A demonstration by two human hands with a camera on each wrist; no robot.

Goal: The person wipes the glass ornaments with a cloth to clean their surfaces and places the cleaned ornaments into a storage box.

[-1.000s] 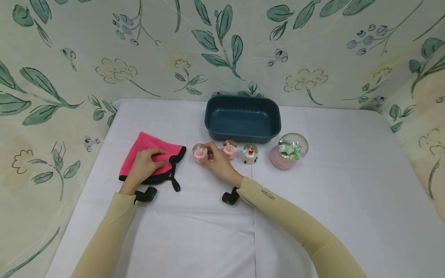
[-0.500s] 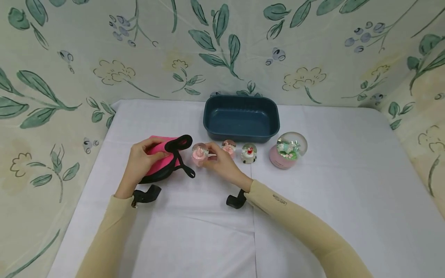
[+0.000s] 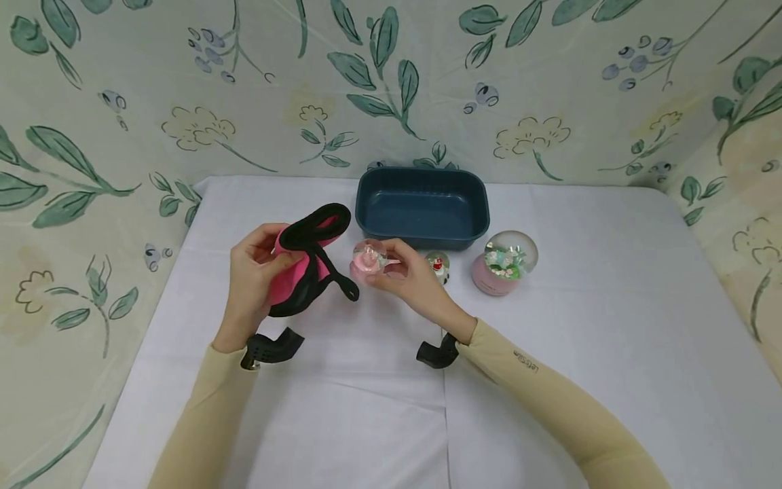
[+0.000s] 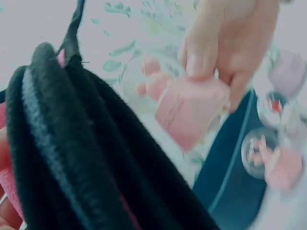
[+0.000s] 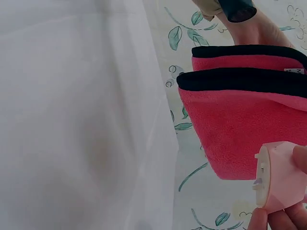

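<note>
My left hand (image 3: pixel 247 275) grips a folded pink towel (image 5: pixel 240 129) with black edging and a black hanging loop, raised off the table. Between the thumb and fingers of my right hand (image 3: pixel 424 282) is a small pink snow globe (image 3: pixel 366 263), held close to the towel's right side. Its pink base (image 4: pixel 189 108) and clear dome show in the left wrist view, and the right wrist view shows the underside. A second small pink snow globe (image 4: pixel 284 167) is hidden behind my right hand in the head view. A small white snow globe (image 3: pixel 438 266) is partly covered by that hand.
A dark blue rectangular basin (image 3: pixel 421 239) stands at the back of the white-covered table (image 3: pixel 611 326). Right of the small globes sits a larger snow globe (image 3: pixel 504 263) on a pink base. A floral cloth (image 3: pixel 244 88) hangs behind.
My left hand has lifted the towel from the table and moved it right, its edges folding up. My right hand has raised the small pink snow globe and shifted slightly right.
</note>
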